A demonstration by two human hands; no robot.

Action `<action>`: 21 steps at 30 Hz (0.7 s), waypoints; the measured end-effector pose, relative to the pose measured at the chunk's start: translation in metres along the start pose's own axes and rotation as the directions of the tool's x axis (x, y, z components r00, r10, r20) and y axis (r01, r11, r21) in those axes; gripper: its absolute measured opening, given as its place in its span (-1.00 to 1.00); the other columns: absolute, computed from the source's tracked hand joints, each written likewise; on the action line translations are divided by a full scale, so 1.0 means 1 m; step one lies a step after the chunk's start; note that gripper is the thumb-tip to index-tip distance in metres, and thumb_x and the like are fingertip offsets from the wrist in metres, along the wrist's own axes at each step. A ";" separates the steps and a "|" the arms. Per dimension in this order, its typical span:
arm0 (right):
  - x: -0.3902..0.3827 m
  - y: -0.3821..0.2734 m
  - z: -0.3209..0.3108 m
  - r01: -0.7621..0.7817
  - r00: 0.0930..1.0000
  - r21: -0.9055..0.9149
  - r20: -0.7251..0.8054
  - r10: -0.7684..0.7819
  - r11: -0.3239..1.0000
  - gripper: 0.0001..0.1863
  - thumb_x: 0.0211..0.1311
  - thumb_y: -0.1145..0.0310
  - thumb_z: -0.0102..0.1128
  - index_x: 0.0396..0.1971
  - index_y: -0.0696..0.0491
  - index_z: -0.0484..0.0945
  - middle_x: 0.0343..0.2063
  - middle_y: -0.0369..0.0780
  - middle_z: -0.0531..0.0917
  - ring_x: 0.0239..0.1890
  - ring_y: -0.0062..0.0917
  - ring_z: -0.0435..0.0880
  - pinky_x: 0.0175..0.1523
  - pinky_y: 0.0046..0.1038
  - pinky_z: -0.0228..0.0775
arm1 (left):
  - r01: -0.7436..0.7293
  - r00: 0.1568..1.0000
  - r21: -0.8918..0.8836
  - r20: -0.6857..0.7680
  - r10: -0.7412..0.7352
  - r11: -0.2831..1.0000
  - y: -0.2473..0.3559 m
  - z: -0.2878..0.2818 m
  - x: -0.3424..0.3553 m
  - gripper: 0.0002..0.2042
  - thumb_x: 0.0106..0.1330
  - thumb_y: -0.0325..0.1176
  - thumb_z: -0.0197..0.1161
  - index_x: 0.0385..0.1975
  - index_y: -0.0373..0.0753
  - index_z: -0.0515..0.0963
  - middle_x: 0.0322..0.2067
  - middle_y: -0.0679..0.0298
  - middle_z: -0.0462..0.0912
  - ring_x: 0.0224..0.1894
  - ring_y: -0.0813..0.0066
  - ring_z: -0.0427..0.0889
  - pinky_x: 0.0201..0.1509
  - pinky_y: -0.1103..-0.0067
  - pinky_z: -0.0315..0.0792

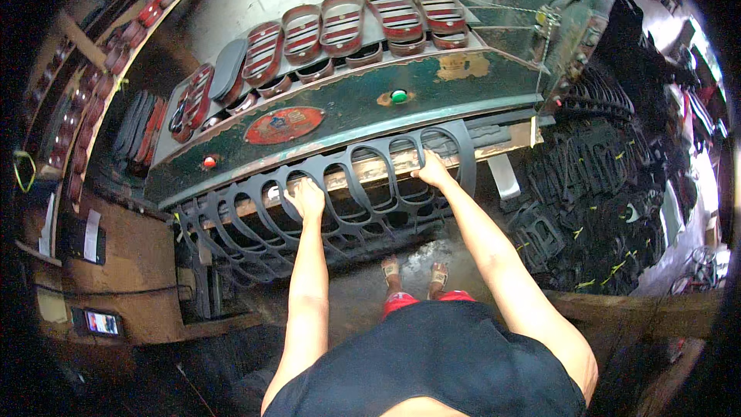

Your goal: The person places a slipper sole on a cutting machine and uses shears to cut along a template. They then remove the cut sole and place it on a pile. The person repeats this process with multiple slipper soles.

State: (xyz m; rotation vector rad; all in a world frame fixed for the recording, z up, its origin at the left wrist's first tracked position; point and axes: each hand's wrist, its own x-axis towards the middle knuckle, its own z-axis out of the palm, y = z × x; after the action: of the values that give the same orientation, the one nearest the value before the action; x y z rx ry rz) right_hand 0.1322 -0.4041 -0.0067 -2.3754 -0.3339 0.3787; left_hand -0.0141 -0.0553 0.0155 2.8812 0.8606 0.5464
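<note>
A long black sheet [356,175] with rows of sole-shaped holes hangs in front of a green machine [347,100], sagging toward the floor. My left hand [307,199] is closed on a strip of it between two holes, near the middle. Farther right, my right hand [432,171] grips another strip near the sheet's right end. Both arms are stretched forward, and the fingertips are partly hidden behind the strips. Above the hands, several red sole-shaped cutting dies [340,25] with striped bars lie along the machine. A dark grey sole-shaped piece [229,71] leans among them.
A green button [399,96] and a red button [209,162] sit on the machine's front. Black cut-out scraps [587,177] pile up at right. More round-edged dies [103,85] fill a rack at left. A phone [103,323] lies at lower left, by a wooden panel [135,262].
</note>
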 end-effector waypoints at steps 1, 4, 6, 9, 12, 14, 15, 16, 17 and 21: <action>0.000 0.001 0.000 0.057 0.998 0.015 -0.031 -0.057 0.998 -0.13 -0.11 0.19 0.58 0.25 0.09 0.38 0.23 -0.06 0.46 0.32 -0.11 0.35 0.39 -0.10 0.21 | 0.003 1.000 0.009 0.002 -0.003 1.000 0.002 0.001 -0.002 -0.61 0.49 -0.20 -0.13 -0.04 -0.30 0.60 -0.08 -0.01 0.70 0.09 0.08 0.60 0.47 0.02 -0.06; 0.000 0.007 -0.003 0.069 0.996 -0.021 -0.055 -0.070 0.997 -0.15 -0.08 0.18 0.56 0.26 0.07 0.38 0.26 -0.04 0.44 0.33 -0.11 0.36 0.39 -0.11 0.24 | 0.047 0.997 0.000 0.059 -0.047 0.999 0.006 0.004 -0.005 -0.60 0.49 -0.19 -0.14 0.00 -0.27 0.60 -0.04 -0.06 0.68 0.12 0.06 0.59 0.47 -0.01 -0.07; -0.002 0.011 -0.004 0.085 0.996 0.014 -0.031 -0.085 0.996 -0.21 -0.08 0.17 0.56 0.22 0.02 0.43 0.24 -0.05 0.46 0.32 -0.11 0.38 0.38 -0.10 0.25 | 0.020 0.999 -0.001 0.025 -0.020 1.000 0.008 0.007 -0.008 -0.60 0.50 -0.18 -0.16 0.00 -0.27 0.59 -0.03 -0.06 0.67 0.13 0.05 0.58 0.46 -0.03 -0.06; -0.003 0.015 -0.008 0.100 0.993 -0.005 -0.062 -0.100 0.995 -0.27 -0.09 0.17 0.56 0.15 -0.01 0.48 0.16 -0.06 0.52 0.27 -0.09 0.42 0.35 -0.08 0.28 | 0.071 0.996 0.032 0.058 -0.073 0.997 0.013 0.013 -0.008 -0.60 0.51 -0.18 -0.17 0.00 -0.26 0.58 -0.01 0.04 0.68 0.17 0.08 0.56 0.43 -0.06 -0.04; -0.001 0.016 -0.013 0.086 0.996 -0.020 -0.002 -0.086 0.996 -0.23 -0.05 0.17 0.55 0.19 0.07 0.43 0.21 -0.05 0.48 0.31 -0.10 0.38 0.37 -0.09 0.27 | 0.084 0.994 0.018 0.068 -0.085 0.996 0.018 0.018 -0.007 -0.61 0.52 -0.19 -0.17 0.00 -0.25 0.58 0.02 0.08 0.66 0.15 0.15 0.56 0.41 -0.03 -0.01; -0.002 0.019 -0.014 0.091 0.996 -0.020 -0.002 -0.091 0.996 -0.19 -0.04 0.16 0.54 0.21 0.13 0.39 0.22 -0.04 0.47 0.32 -0.10 0.36 0.37 -0.10 0.25 | 0.076 0.994 0.009 0.074 -0.077 0.997 0.020 0.022 -0.009 -0.60 0.53 -0.17 -0.18 0.04 -0.24 0.56 0.02 0.06 0.66 0.16 0.16 0.55 0.41 0.00 -0.02; -0.005 0.021 -0.014 0.102 0.995 -0.030 -0.013 -0.102 0.994 -0.18 -0.05 0.16 0.55 0.22 0.15 0.38 0.22 -0.03 0.46 0.33 -0.10 0.35 0.38 -0.11 0.24 | 0.078 0.995 0.009 0.068 -0.079 0.997 0.019 0.024 -0.011 -0.60 0.54 -0.17 -0.19 0.06 -0.24 0.55 0.02 0.05 0.66 0.17 0.16 0.55 0.41 0.01 -0.03; -0.007 0.025 -0.014 0.118 0.993 -0.025 -0.019 -0.119 0.993 -0.15 -0.06 0.16 0.55 0.23 0.17 0.37 0.22 0.00 0.46 0.31 -0.08 0.37 0.38 -0.11 0.25 | 0.081 0.995 0.014 0.064 -0.082 0.997 0.018 0.026 -0.015 -0.61 0.53 -0.18 -0.17 0.04 -0.24 0.56 0.02 0.06 0.66 0.17 0.18 0.54 0.41 0.01 -0.03; -0.012 0.029 -0.014 0.128 0.992 -0.021 0.004 -0.128 0.991 -0.21 -0.04 0.17 0.52 0.20 0.14 0.41 0.18 0.00 0.49 0.28 -0.06 0.39 0.37 -0.13 0.25 | 0.086 0.995 0.016 0.050 -0.087 0.996 0.016 0.028 -0.021 -0.62 0.52 -0.19 -0.16 0.02 -0.25 0.57 0.02 0.08 0.66 0.17 0.19 0.53 0.42 0.01 -0.04; -0.035 0.044 -0.023 0.157 0.975 0.039 0.154 -0.161 0.987 -0.30 0.07 0.06 0.41 0.17 0.11 0.47 0.14 0.03 0.54 0.29 -0.11 0.42 0.37 -0.16 0.25 | 0.040 0.999 0.023 0.007 -0.041 0.999 -0.001 0.031 -0.057 -0.64 0.50 -0.22 -0.08 -0.02 -0.30 0.60 -0.02 0.08 0.67 0.12 0.20 0.55 0.40 0.02 0.00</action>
State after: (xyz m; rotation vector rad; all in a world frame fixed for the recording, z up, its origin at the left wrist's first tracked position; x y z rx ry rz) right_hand 0.1145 -0.4619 -0.0141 -2.2787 -0.5847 0.4927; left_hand -0.0473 -0.0850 -0.0312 2.8771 0.9278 0.5252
